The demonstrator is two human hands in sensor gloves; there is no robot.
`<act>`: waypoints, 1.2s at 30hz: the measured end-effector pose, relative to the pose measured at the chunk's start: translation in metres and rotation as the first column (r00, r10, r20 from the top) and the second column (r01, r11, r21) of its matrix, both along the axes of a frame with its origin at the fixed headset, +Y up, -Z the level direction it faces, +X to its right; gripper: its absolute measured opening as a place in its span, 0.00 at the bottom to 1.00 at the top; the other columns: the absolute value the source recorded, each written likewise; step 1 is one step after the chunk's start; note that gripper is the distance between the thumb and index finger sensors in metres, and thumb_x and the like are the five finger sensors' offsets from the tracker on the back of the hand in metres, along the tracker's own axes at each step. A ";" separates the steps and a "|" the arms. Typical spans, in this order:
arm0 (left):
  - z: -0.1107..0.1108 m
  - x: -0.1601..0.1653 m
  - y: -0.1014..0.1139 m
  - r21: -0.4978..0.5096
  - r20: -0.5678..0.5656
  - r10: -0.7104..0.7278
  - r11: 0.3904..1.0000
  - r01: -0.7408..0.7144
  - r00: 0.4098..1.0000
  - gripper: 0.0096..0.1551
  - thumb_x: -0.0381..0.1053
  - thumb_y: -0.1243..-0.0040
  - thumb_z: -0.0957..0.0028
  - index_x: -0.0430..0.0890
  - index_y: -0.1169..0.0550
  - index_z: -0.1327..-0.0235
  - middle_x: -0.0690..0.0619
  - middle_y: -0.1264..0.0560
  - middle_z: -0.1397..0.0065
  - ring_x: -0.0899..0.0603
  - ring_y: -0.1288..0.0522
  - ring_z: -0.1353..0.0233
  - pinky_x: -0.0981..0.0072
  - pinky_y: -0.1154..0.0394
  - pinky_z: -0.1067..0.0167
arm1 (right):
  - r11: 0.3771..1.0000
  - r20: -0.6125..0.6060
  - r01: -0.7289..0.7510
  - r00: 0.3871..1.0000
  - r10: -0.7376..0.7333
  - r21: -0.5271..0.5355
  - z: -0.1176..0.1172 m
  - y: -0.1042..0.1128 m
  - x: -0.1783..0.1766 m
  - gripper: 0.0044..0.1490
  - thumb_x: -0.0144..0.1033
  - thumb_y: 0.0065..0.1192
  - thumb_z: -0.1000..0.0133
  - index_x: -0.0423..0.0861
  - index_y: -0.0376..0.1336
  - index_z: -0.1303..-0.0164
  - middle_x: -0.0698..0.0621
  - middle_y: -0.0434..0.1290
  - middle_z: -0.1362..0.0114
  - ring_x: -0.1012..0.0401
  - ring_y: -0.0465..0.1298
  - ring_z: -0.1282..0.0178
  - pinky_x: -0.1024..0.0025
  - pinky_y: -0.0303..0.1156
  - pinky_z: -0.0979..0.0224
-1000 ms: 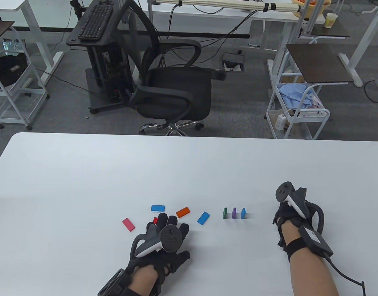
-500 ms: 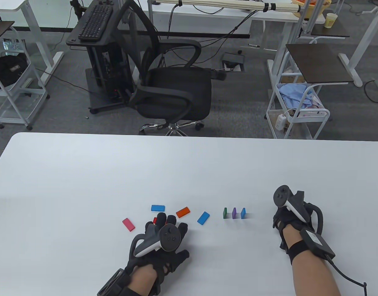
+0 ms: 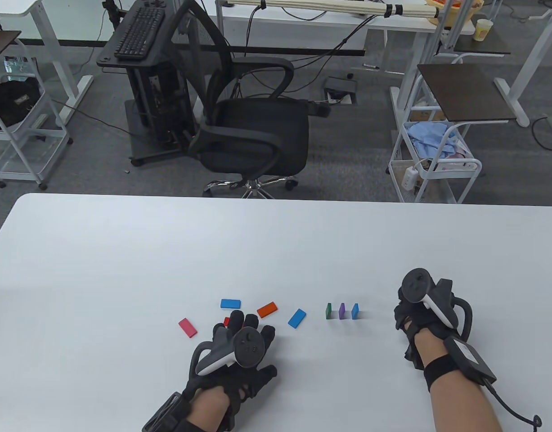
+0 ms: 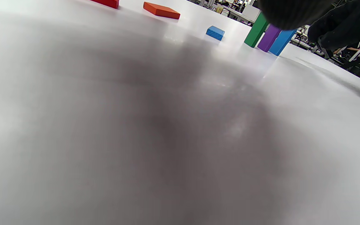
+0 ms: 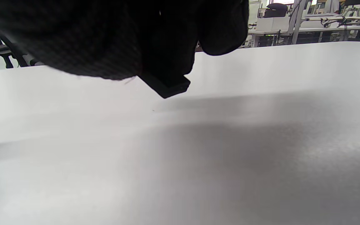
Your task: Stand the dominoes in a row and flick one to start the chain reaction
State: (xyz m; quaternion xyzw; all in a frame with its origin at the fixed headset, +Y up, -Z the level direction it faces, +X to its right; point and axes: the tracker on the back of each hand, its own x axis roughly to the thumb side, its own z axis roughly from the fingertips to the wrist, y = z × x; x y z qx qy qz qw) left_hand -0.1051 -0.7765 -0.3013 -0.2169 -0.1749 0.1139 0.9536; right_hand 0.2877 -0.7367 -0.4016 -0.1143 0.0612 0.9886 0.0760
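Three dominoes stand in a short row: green [image 3: 329, 310], purple [image 3: 342, 310] and blue [image 3: 355, 310]; the left wrist view shows them as green [image 4: 256, 30], purple [image 4: 269, 38] and blue [image 4: 280, 42]. Lying flat to their left are a blue domino [image 3: 297, 317], an orange one [image 3: 267, 309], another blue one [image 3: 230, 303] and a pink one [image 3: 187, 327]. A red domino [image 3: 226, 321] peeks out beside my left hand [image 3: 244, 320], whose fingers lie stretched on the table. My right hand [image 3: 404, 315] rests right of the row, loosely curled, holding nothing.
The white table [image 3: 123, 270] runs wide to the left and toward the far edge. Beyond that edge stand a black office chair [image 3: 253, 135] and a white wire cart [image 3: 433, 166] on the floor.
My right hand has shifted slightly, its wrist sliding a little to the right. The left hand and all dominoes stay where they were.
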 end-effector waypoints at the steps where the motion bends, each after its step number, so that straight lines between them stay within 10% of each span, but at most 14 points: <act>1: 0.000 0.000 0.000 0.000 -0.001 0.001 1.000 -0.001 1.000 0.49 0.69 0.52 0.50 0.58 0.59 0.24 0.46 0.74 0.19 0.36 0.82 0.24 0.29 0.76 0.33 | 1.000 -0.003 0.011 1.000 -0.011 0.001 0.001 0.002 -0.001 0.33 0.39 0.75 0.48 0.49 0.62 0.35 0.44 0.71 0.31 0.42 0.62 0.29 0.35 0.41 0.21; 36: -0.001 0.000 0.000 -0.001 0.002 0.016 1.000 -0.016 1.000 0.49 0.69 0.52 0.49 0.58 0.59 0.24 0.46 0.74 0.19 0.36 0.82 0.24 0.29 0.76 0.33 | 0.970 -0.117 0.240 0.963 -0.242 -0.032 0.002 -0.009 -0.043 0.32 0.33 0.71 0.46 0.51 0.58 0.34 0.46 0.69 0.28 0.42 0.61 0.26 0.34 0.42 0.20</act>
